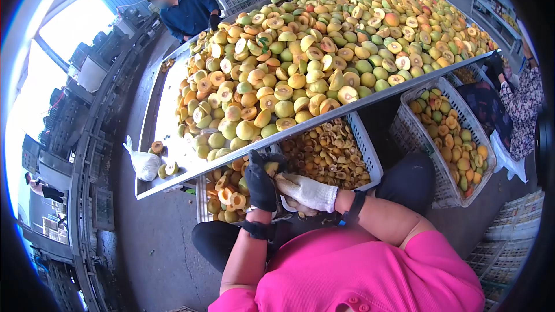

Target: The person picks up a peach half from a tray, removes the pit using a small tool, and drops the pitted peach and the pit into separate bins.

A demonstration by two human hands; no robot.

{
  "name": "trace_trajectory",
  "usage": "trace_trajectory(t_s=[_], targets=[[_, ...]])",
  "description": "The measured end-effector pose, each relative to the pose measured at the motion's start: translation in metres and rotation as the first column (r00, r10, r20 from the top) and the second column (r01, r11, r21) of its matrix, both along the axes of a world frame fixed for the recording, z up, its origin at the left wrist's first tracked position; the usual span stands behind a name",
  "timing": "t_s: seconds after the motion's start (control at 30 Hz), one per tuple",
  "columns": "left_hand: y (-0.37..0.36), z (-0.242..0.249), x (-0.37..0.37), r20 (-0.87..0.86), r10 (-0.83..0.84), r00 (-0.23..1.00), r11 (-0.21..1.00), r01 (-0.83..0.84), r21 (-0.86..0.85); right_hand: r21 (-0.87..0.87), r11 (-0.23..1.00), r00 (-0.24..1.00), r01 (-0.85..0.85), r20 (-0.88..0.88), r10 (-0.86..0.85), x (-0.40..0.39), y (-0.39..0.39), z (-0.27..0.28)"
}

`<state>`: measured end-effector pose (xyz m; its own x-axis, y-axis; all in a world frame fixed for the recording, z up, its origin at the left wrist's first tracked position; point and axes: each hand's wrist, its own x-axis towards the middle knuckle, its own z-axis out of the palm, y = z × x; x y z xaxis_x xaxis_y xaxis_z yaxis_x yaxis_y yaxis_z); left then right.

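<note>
My left hand (pixel 261 186), in a black glove, is closed around a yellow-green peach (pixel 270 167) just below the table's near edge. Beside it, my right hand (pixel 305 192), in a white glove, is closed with its fingers up against the left hand. Whatever it grips, if anything, is hidden. Below my left hand a white crate (pixel 202 199) holds halved peaches (pixel 237 199). Behind my right hand another crate (pixel 370 159) is filled with small brownish-orange fruit pieces (pixel 329 156).
A metal-edged table (pixel 191 182) bears a large heap of whole and halved peaches (pixel 300 75). A plastic bag (pixel 144 162) lies on its left corner. One crate (pixel 485 179) of peaches stands right. A person (pixel 188 8) stands far left; another (pixel 523 98) is at right.
</note>
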<state>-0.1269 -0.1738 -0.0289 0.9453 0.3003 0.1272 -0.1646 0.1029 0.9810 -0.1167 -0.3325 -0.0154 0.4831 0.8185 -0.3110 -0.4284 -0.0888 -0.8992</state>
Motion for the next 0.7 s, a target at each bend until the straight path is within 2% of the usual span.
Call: trace_trajectory(t_s=[0.07, 0.1, 0.17, 0.23, 0.27, 0.33, 0.37, 0.43, 0.47, 0.53, 0.6, 0.67, 0.7], targets=[[0.005, 0.003, -0.002, -0.025, -0.074, 0.997, 0.993, 0.071, -0.099, 0.044, 0.993, 0.967, -0.107, -0.228, 0.114, 0.002, -0.003, -0.012], [0.006, 0.004, -0.002, -0.035, -0.111, 0.993, 0.983, 0.105, -0.148, 0.067, 0.99, 0.959, -0.122, -0.249, 0.135, 0.001, -0.005, -0.014], [0.011, 0.002, -0.003, 0.003, -0.135, 0.991, 0.988, 0.135, 0.07, 0.116, 0.982, 0.942, -0.146, -0.287, 0.174, 0.0, -0.006, -0.014], [0.025, -0.005, -0.004, 0.028, -0.347, 0.938, 0.92, 0.334, 0.205, 0.131, 0.979, 0.908, -0.157, -0.37, 0.195, -0.001, -0.006, -0.007], [0.028, -0.005, -0.004, 0.015, -0.368, 0.93, 0.899, 0.352, 0.262, 0.137, 0.977, 0.888, -0.164, -0.411, 0.206, -0.002, -0.005, -0.005], [0.033, -0.004, -0.004, -0.012, -0.402, 0.916, 0.848, 0.377, 0.372, 0.277, 0.946, 0.78, -0.168, -0.549, 0.3, -0.002, -0.003, -0.012], [0.034, -0.008, -0.006, -0.028, -0.345, 0.938, 0.911, 0.342, 0.229, 0.344, 0.925, 0.717, -0.162, -0.603, 0.35, -0.001, -0.002, -0.015], [0.029, -0.017, -0.006, -0.08, -0.243, 0.967, 0.969, 0.238, -0.065, 0.428, 0.893, 0.67, -0.138, -0.624, 0.402, -0.002, -0.001, -0.018], [0.018, 0.0, -0.014, -0.064, -0.29, 0.955, 0.853, 0.228, -0.47, 0.469, 0.875, 0.647, -0.12, -0.632, 0.427, -0.002, -0.001, -0.02], [0.014, -0.017, -0.006, -0.033, -0.107, 0.994, 0.866, 0.077, -0.494, 0.529, 0.843, 0.615, -0.096, -0.634, 0.468, 0.0, 0.0, -0.028], [0.021, -0.015, -0.003, 0.073, -0.181, 0.981, 0.755, 0.186, -0.629, 0.587, 0.806, 0.584, -0.07, -0.631, 0.511, 0.0, -0.002, -0.029], [0.053, -0.035, -0.003, 0.14, -0.02, 0.99, 0.94, 0.066, -0.335, 0.65, 0.759, 0.557, -0.041, -0.615, 0.558, -0.001, -0.006, -0.027], [0.062, -0.022, -0.008, 0.077, 0.093, 0.993, 0.977, -0.076, -0.197, 0.633, 0.774, 0.566, 0.006, -0.64, 0.52, 0.0, -0.007, -0.029]])
